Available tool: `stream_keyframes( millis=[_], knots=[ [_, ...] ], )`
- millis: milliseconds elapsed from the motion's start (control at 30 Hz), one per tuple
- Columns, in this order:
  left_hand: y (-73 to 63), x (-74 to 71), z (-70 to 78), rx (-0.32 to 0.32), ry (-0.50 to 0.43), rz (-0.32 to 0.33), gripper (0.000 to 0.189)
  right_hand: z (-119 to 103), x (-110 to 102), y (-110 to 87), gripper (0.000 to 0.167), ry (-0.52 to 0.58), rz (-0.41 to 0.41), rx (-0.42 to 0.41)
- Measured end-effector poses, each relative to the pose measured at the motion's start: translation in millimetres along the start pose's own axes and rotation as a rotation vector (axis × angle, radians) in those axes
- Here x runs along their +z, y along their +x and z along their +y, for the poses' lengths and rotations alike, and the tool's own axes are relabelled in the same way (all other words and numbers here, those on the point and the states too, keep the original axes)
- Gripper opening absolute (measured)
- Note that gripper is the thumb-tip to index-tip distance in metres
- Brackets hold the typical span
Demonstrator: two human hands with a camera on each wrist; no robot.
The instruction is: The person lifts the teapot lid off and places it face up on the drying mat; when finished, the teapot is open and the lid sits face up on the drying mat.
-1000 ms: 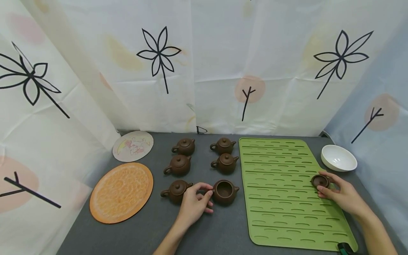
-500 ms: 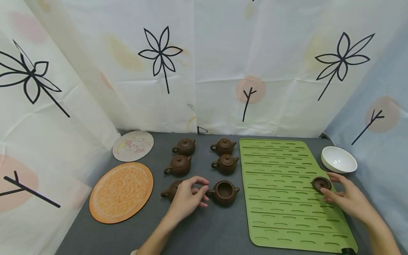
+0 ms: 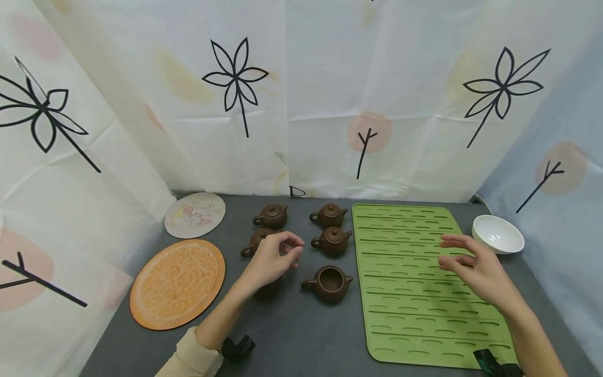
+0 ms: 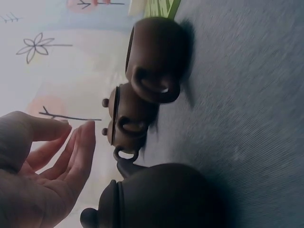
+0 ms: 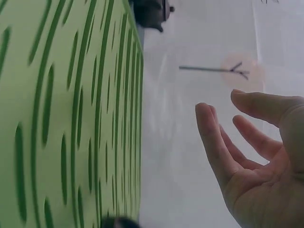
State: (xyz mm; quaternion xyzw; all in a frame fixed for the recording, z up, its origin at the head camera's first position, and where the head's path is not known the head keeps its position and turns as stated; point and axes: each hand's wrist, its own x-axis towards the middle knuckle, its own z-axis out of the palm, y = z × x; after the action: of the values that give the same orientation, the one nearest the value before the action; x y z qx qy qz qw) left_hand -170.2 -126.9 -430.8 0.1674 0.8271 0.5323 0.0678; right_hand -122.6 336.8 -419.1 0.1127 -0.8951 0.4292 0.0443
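Note:
My left hand (image 3: 269, 257) hovers over the left row of brown teapots, fingers loosely bent with nothing between them. Under it a front teapot (image 3: 267, 293) is mostly hidden in the head view; the left wrist view shows that teapot (image 4: 156, 202) with its lid on. To the right stands a lidless brown teapot (image 3: 331, 296), its handle toward my left hand. Above the green ridged mat (image 3: 400, 314), my right hand (image 3: 478, 267) is spread and holds nothing. The teapot lid is hidden behind it in the head view; a dark blurred shape (image 5: 118, 222) shows low in the right wrist view.
Lidded teapots stand behind: a right middle one (image 3: 333, 243), a right back one (image 3: 328, 215) and a left back one (image 3: 271, 216). Left are an orange round mat (image 3: 178, 285) and a pale printed disc (image 3: 194, 215). A white bowl (image 3: 498, 235) sits right of the green mat.
My right hand has let go of the teapot lid on the green mat and lifted up and left. My left hand has moved from the lidless teapot's handle, up and to the left.

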Motion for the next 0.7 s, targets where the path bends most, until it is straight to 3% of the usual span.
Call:
stream_keyframes(
  millis=[367,533,700],
  knots=[
    [41.4,-11.0,-2.3,0.000,0.148,-0.143,0.020,-35,55,43.6,0.040,0.169,-0.128,-0.040],
    [56.2,-5.2,-8.9,-0.024,0.133,-0.189,0.020,-39,83,65.7,0.036,0.306,-0.198,-0.055],
    [65.2,2.3,-14.7,-0.066,0.116,-0.186,0.019,-47,107,85.0,0.038,0.410,-0.268,-0.026]
  ],
)
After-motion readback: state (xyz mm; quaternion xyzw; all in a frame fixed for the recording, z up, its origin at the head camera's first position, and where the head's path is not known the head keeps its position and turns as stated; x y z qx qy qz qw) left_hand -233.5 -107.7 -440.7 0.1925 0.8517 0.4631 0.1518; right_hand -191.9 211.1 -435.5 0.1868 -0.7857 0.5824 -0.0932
